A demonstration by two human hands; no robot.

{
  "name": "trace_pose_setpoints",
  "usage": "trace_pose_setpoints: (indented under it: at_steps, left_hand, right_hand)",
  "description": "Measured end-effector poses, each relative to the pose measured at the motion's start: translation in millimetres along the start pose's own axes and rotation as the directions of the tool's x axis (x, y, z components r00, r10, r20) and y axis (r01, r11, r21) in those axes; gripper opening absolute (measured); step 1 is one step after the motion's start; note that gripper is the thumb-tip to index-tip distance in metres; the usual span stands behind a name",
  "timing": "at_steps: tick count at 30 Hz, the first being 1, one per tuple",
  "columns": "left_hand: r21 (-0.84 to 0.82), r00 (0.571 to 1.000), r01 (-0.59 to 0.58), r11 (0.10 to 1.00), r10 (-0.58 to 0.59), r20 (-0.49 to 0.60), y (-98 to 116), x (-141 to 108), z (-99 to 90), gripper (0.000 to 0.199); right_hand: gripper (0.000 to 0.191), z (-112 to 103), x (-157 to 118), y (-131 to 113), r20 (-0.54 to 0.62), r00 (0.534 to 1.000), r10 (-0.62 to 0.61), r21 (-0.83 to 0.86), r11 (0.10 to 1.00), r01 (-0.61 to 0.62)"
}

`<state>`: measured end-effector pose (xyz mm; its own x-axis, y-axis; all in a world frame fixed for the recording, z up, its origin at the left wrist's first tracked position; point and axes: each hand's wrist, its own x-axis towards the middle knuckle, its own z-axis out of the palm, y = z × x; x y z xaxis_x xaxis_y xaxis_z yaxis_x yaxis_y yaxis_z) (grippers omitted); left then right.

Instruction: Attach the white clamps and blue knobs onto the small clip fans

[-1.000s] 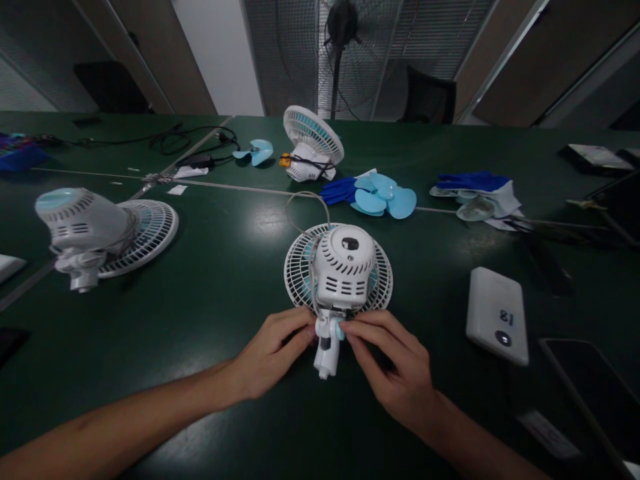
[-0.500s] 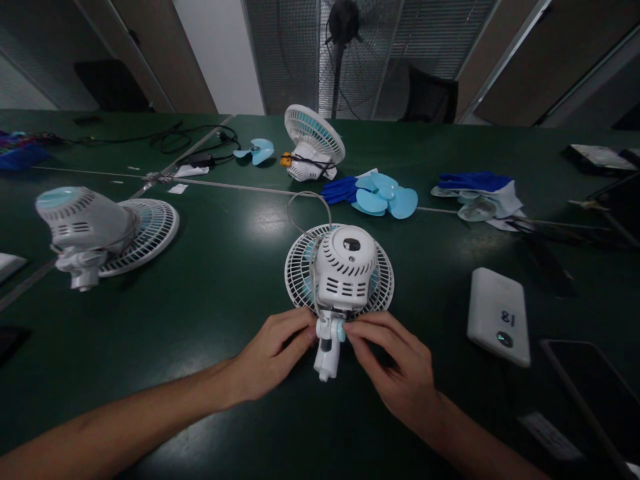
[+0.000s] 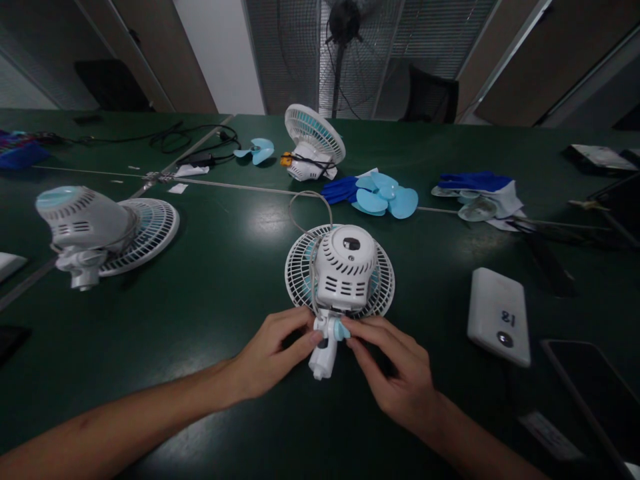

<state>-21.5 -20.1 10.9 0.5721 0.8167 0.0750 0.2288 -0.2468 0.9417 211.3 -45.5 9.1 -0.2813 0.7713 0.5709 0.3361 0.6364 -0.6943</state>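
A white fan [image 3: 346, 267] lies grille-down on the dark green table in front of me, its motor housing on top and its neck joint pointing toward me. On the right side of that joint sits a light blue knob [image 3: 341, 329]. My right hand [image 3: 400, 363] pinches the knob between thumb and fingertips. From the left, my left hand [image 3: 275, 347] is closed on the white neck joint [image 3: 324, 347], thumb on its near side; the other fingertips are partly hidden behind it. A grey cord loops beyond the grille.
Another fan [image 3: 90, 223] lies at the left, and a third fan [image 3: 311, 143] stands farther back. Light blue fan blades [image 3: 385, 195] rest by blue gloves [image 3: 340, 190]. To the right are a white power bank [image 3: 499, 313] and a dark phone [image 3: 595, 387].
The blue knob has turned and now shows its wing-shaped side. The neck's lower end has shifted slightly left, and my left thumb has moved further onto the joint.
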Motion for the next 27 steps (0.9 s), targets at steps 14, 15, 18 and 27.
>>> trace_pose_setpoints:
  at_steps: [14, 15, 18, 27]
  left_hand:
    - [-0.002, 1.000, -0.010, 1.000, 0.010, 0.002, -1.5, 1.5, 1.3, 0.029]
    - [-0.002, 1.000, -0.011, 1.000, 0.011, 0.003, -1.4, 1.0, 1.3, 0.029]
    - [0.007, 1.000, -0.011, 1.000, 0.011, 0.000, -0.6, -0.4, 1.0, 0.028]
    - [0.030, 1.000, -0.020, 0.999, 0.019, 0.009, -0.1, 0.5, 0.8, 0.027]
  right_hand:
    - [0.045, 2.0, -3.0, 5.1, -0.005, 1.000, -0.015, -0.030, 0.999, 0.015]
    - [0.045, 2.1, -2.8, 4.8, -0.003, 1.000, -0.020, -0.035, 0.999, 0.020]
    - [0.047, 2.3, -2.0, 3.7, -0.001, 1.000, -0.029, -0.048, 0.998, 0.029]
    - [0.047, 0.9, -2.1, 5.0, -0.017, 0.999, -0.037, -0.067, 0.997, 0.035]
